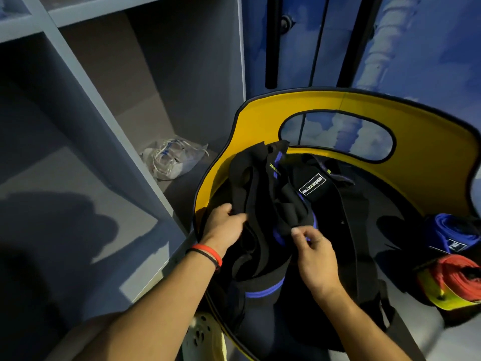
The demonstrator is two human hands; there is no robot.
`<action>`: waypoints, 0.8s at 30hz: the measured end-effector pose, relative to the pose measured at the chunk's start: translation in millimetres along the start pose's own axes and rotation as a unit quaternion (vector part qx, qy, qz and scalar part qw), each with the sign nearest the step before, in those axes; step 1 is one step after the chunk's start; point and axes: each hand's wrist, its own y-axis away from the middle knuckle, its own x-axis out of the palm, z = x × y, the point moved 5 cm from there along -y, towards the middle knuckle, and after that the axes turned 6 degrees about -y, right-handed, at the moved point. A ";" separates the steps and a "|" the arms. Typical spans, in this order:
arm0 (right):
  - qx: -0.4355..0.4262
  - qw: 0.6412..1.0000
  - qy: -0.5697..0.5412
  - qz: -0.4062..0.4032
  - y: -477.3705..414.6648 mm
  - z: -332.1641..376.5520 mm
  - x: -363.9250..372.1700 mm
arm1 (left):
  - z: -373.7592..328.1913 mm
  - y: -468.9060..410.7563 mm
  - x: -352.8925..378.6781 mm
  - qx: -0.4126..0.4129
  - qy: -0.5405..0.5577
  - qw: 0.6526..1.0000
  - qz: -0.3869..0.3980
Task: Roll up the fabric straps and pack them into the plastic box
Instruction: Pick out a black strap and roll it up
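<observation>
I see the box (263, 110) right of the shelf unit (86, 105), with cabinet doors (299, 35) behind it. A heap of straps (273, 199) lies in the box. Right of the heap sits the far rolled strap (451, 231), with the near rolled strap (455, 278) before it. The left hand (226, 226) grips the heap's left side; the right hand (316, 255) pinches its near side. A plastic bag (171, 160) lies in the shelf compartment left of the box.

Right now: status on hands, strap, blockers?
Left hand grips black strap at its edge. Right hand pinches it by blue trim. Strap unrolled, bunched in yellow bin. Blue roll, red roll lie right, clear.
</observation>
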 end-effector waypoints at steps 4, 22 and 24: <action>0.048 0.977 -0.102 -0.182 8.6 -5.5 -28.5 | 13.9 -22.1 -27.0 -0.028 0.058 0.993 -0.100; -0.356 0.906 0.216 0.071 25.1 72.9 35.4 | 22.0 -12.4 -2.1 -0.089 0.062 0.993 0.049; -0.244 0.901 0.306 0.188 23.9 68.3 68.6 | 20.9 -11.3 -3.0 -0.092 0.087 0.991 0.049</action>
